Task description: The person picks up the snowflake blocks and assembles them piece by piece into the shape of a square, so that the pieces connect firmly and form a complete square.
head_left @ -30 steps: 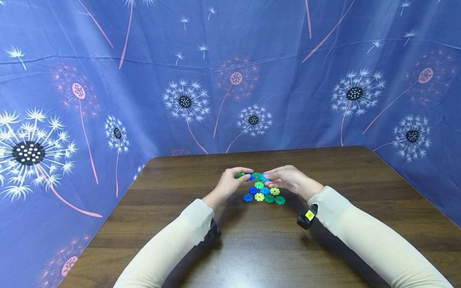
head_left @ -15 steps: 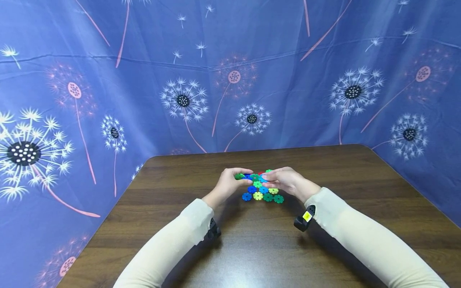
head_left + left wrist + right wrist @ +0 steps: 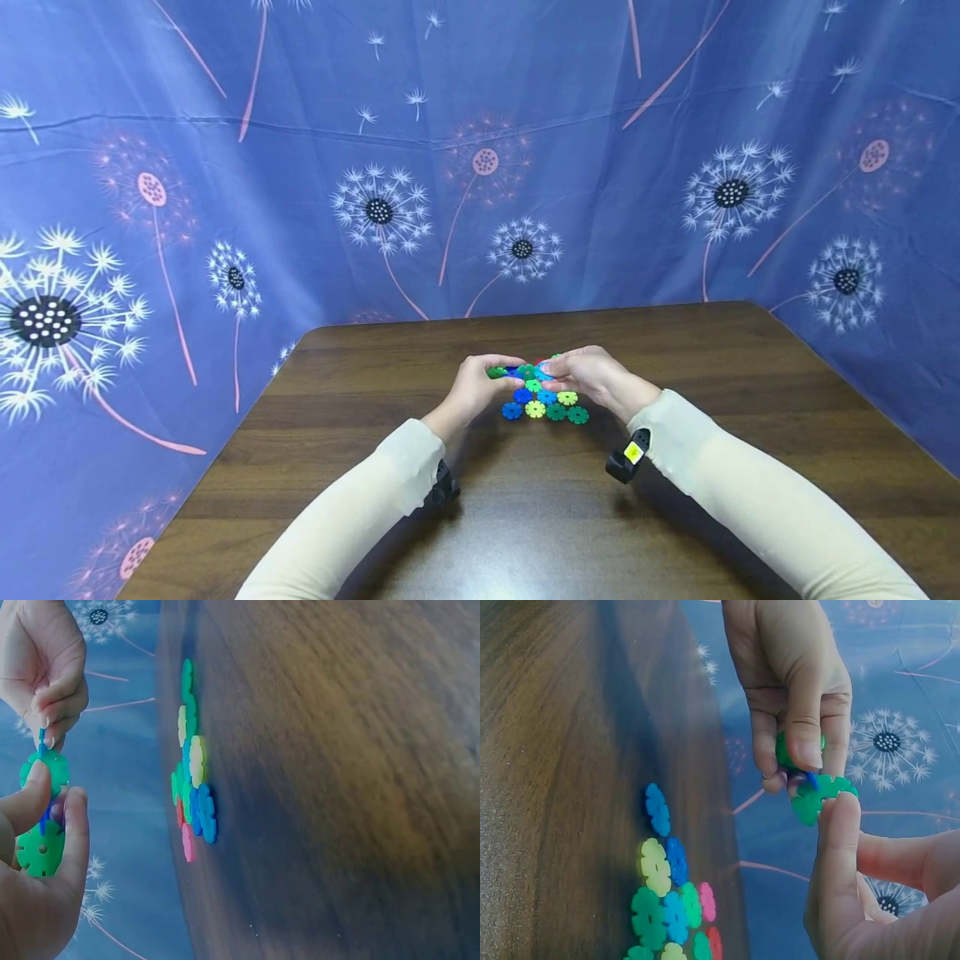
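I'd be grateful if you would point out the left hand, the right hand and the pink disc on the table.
Left hand [image 3: 469, 386]: head view, middle of the hand.
Right hand [image 3: 598, 376]: head view, middle of the hand.
Pink disc [image 3: 707, 902]: right wrist view, middle of its face.

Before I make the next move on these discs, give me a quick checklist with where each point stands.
1. Left hand has a grip on the green discs: ok, thumb and fingers hold them.
2. Right hand has a blue disc: ok, pinched at the fingertips.
3. Blue disc brought to the edge of the nearer green disc: ok, it stands edge-on there in the left wrist view.
4. Blue disc fully seated in a slot: cannot tell, the joint is too small.
5. A hand free for another piece: not ok, both are occupied.
6. Loose discs available: ok, several lie on the table.
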Action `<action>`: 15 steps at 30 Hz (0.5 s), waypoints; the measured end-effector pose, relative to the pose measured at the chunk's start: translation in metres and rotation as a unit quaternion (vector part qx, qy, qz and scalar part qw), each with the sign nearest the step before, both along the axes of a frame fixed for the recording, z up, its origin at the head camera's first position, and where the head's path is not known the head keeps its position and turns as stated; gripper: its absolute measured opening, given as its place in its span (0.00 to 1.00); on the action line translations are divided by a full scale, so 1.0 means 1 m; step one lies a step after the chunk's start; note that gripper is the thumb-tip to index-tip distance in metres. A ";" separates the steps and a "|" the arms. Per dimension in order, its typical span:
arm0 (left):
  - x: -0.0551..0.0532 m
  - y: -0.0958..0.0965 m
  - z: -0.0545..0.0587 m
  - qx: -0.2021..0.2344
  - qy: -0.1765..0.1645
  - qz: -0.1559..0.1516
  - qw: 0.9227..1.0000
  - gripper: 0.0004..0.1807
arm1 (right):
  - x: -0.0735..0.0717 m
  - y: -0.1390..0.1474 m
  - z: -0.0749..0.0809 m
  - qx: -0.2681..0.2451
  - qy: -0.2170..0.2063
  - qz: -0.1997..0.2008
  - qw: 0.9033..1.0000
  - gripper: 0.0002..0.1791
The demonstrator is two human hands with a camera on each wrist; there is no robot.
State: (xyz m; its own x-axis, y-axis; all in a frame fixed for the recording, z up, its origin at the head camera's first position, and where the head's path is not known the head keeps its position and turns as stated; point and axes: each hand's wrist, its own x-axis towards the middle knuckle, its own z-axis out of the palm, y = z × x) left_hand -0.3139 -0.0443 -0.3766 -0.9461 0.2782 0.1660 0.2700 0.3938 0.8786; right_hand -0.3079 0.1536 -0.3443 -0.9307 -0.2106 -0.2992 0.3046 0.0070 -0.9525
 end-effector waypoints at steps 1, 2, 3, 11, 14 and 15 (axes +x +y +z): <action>0.000 0.000 0.000 -0.003 0.002 0.000 1.000 0.15 | 0.000 -0.001 0.000 0.005 0.000 -0.001 1.000 0.18; 0.000 0.000 0.000 -0.004 0.003 0.001 1.000 0.15 | 0.001 -0.001 0.000 0.009 0.003 -0.001 1.000 0.18; 0.001 0.001 0.001 -0.005 0.004 0.001 1.000 0.15 | 0.001 -0.001 0.000 0.012 0.007 -0.001 1.000 0.19; -0.001 0.000 0.005 -0.017 0.011 -0.006 1.000 0.16 | 0.000 0.000 -0.001 -0.017 0.004 -0.004 1.000 0.22; -0.002 -0.004 0.004 -0.029 0.004 -0.010 1.000 0.17 | 0.000 0.000 -0.003 -0.024 -0.002 0.012 1.000 0.22; -0.002 -0.006 0.004 -0.032 0.004 -0.012 0.999 0.17 | -0.001 0.001 -0.004 -0.026 -0.002 0.015 1.000 0.22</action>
